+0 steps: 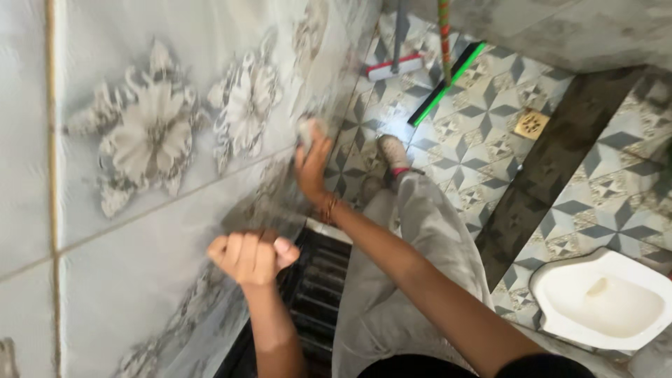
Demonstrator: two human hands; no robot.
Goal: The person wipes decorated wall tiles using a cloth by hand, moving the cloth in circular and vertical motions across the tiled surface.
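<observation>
Head view: two hands, right hand (pixel 313 164) gripping one sponge (pixel 309 130) (left hand (pixel 248 256) fisted).

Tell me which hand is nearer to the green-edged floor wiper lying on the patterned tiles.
Right. The right hand, pressing a pale scrub pad against the wall low down, sits just left of the green-edged floor wiper. The left hand, a closed fist at the wall, is farther back toward the camera.

The pad (pixel 310 130) is blurred, mostly hidden by the right hand (pixel 313 168). Broom (pixel 444 82) and squeegee (pixel 393 64) handles leave the top edge.
</observation>
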